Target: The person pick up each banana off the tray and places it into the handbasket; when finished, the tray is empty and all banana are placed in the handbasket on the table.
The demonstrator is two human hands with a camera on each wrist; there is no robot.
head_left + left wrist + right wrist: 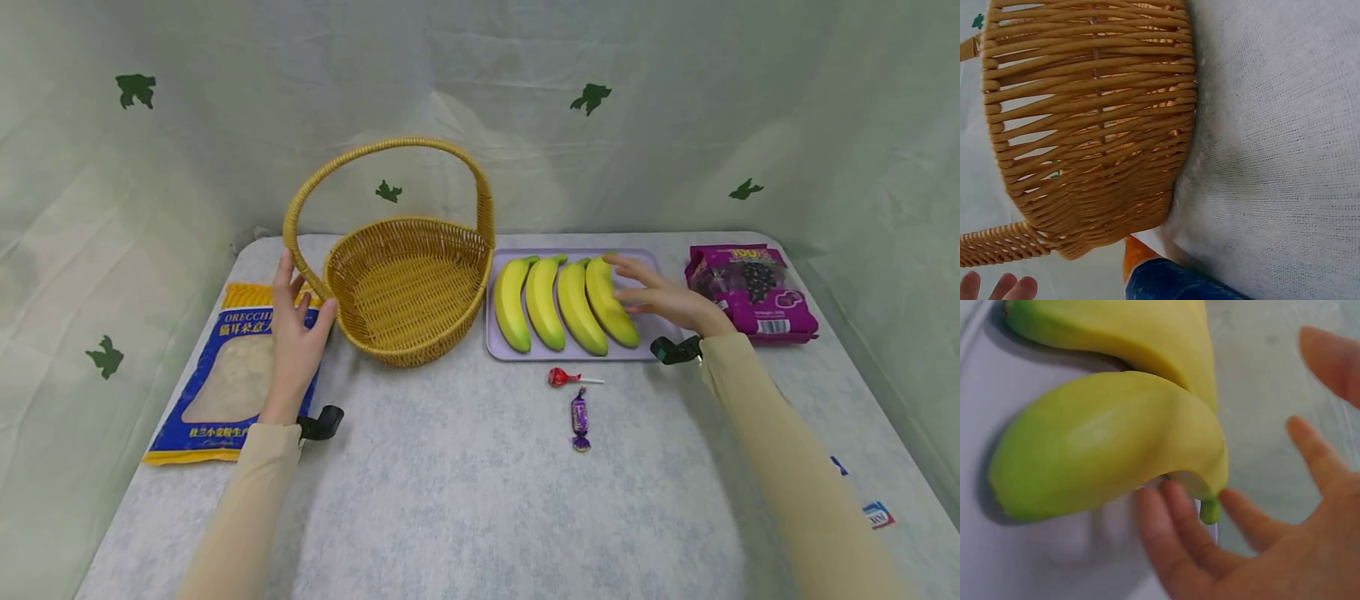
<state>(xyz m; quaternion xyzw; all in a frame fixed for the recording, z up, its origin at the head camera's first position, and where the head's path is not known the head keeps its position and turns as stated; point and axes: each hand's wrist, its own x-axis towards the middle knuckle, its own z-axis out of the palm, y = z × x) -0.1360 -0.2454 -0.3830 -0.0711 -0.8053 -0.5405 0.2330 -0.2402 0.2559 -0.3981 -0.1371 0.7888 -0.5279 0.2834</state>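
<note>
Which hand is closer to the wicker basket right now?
Left. The left hand rests beside the wicker basket, near its handle base. The right hand is over the bananas, farther off.

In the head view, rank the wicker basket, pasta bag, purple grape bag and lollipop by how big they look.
1. wicker basket
2. pasta bag, partly under the left hand
3. purple grape bag
4. lollipop

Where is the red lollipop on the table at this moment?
In the head view, the red lollipop lies on the table just in front of the purple tray, with the purple wrapped candy right below it.
</note>
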